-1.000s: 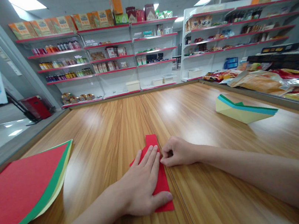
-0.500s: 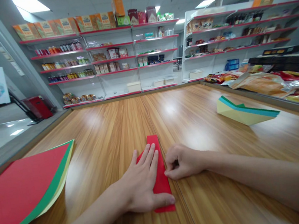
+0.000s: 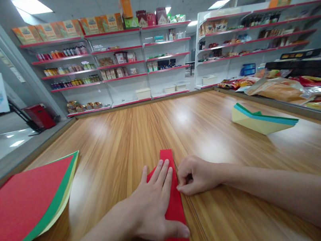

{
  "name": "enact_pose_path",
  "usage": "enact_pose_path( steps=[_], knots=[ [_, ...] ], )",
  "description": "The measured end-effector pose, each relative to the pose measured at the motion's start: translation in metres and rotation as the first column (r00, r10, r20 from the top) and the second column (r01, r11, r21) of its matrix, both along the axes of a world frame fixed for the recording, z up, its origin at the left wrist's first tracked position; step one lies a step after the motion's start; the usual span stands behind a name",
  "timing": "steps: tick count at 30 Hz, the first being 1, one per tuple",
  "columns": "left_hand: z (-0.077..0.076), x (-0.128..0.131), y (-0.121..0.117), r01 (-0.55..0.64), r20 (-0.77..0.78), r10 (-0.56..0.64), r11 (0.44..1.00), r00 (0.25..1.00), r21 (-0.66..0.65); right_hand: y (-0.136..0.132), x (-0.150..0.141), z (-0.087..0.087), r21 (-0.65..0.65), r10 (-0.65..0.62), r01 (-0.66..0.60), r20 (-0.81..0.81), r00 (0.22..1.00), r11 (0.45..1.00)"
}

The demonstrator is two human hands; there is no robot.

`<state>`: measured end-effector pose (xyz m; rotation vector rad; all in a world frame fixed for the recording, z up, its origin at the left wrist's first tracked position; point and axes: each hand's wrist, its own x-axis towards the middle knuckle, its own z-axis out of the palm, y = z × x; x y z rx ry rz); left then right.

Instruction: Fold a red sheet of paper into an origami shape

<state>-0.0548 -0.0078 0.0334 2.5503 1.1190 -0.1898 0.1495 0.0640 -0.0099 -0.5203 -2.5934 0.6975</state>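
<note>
While the left hand [image 3: 151, 204] is spreading wide and pressing flat on the folded red paper [image 3: 177, 203], the right hand [image 3: 195, 175] is curling into a loose, narrow fist, thumb and fingertip meeting at the paper's right edge. The paper is lying lengthwise, near to far, at the near middle of the counter [image 3: 114, 135], between a stack of coloured sheets [image 3: 27, 200] at left and a boat-like folded paper [image 3: 251, 123] at far right. This is looking like a creasing step, the next move calling for even pressure along that edge. The left hand is hiding much of the paper's left side, the view is not showing whether the right fingertips are pinching anything, and the stack is running off at left
</note>
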Motion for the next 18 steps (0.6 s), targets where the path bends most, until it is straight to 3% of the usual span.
enact_pose_path(
  steps=[10, 18],
  knots=[
    [0.004, 0.003, -0.001, -0.009, -0.032, 0.009, 1.000, 0.999, -0.010, 0.025, -0.002, 0.006, -0.022, -0.207, 0.209, 0.060, 0.977, 0.978],
    [0.003, 0.002, -0.002, -0.006, -0.024, 0.006, 1.000, 1.000, -0.009, 0.013, 0.002, 0.001, -0.087, -0.048, 0.050, 0.030, 0.998, 0.995]
  ],
)
